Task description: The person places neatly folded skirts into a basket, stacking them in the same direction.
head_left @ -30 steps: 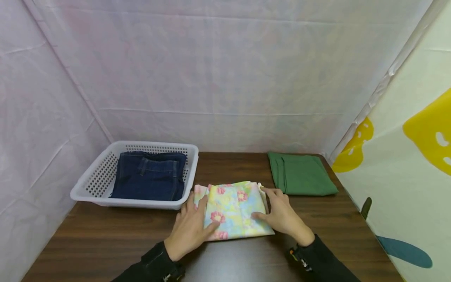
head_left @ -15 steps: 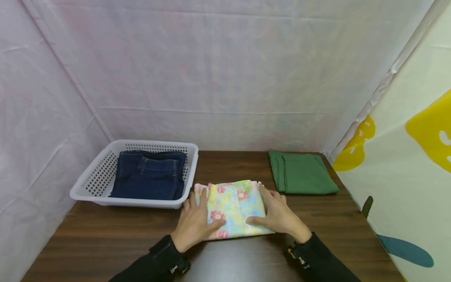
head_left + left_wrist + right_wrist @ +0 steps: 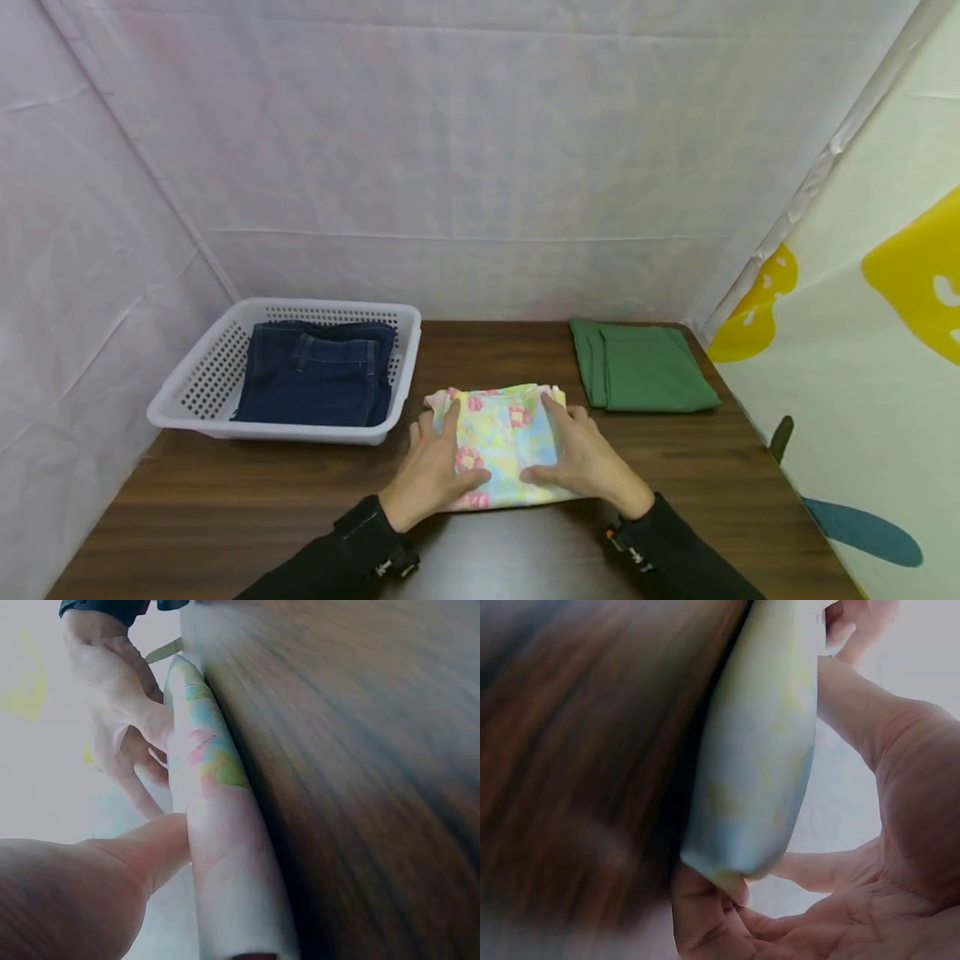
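Note:
A folded floral cloth (image 3: 501, 442), yellow, blue and pink, lies flat on the table between both hands. At its left side the left hand (image 3: 429, 477) holds it, thumb and index finger on top and the rest along the edge. The left wrist view shows the left thumb (image 3: 146, 859) on the cloth's upper face; the other left fingers are hidden there. The right hand (image 3: 588, 467) grips the opposite side, thumb on top. Curled right fingers (image 3: 705, 915) reach round the cloth's edge in the right wrist view.
To the left stands a white perforated basket (image 3: 408, 367) with folded dark blue jeans (image 3: 315, 375) inside. A folded green cloth (image 3: 648, 368) lies at the back right of the brown wooden table (image 3: 247, 500). Fabric walls (image 3: 465, 167) rise behind and at both sides.
The left hand has moved right, and the cloth's left edge has drawn inward with it. The right hand has shifted slightly left. Basket, jeans and green cloth stay put.

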The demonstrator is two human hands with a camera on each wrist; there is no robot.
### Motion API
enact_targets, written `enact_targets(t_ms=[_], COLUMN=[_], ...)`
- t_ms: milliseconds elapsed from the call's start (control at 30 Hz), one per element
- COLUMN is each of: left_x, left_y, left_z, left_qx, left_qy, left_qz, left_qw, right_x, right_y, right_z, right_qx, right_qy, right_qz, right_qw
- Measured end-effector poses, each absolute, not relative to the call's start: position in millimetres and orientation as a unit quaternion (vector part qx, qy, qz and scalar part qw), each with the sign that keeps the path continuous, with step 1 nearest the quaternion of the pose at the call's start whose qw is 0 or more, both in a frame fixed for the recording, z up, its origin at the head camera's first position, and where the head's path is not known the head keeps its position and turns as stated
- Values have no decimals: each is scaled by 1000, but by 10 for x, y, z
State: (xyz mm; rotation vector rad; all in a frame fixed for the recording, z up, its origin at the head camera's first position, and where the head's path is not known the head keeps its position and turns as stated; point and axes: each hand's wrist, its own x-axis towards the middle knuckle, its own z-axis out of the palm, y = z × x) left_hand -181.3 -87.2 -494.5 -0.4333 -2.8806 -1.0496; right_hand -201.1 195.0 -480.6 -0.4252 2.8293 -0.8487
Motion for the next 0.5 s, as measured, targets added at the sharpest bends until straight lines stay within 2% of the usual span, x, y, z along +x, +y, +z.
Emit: enact_targets(t_ms=[200,500], left_x=[-1824,-1810], left_y=[-801,-788], left_z=[-4820,-4804], left_qx=[-124,-148], left_qy=[-919,-911], left_qz=[-374,-384], left_qw=[-34,-27], right_x=[-2021,-2044], right_y=[1878,1910], right_z=[-4782,-4836], right_qx=[-126,-147], right_qy=[945,936], right_qz=[-289,-312], right_qw=[85,66])
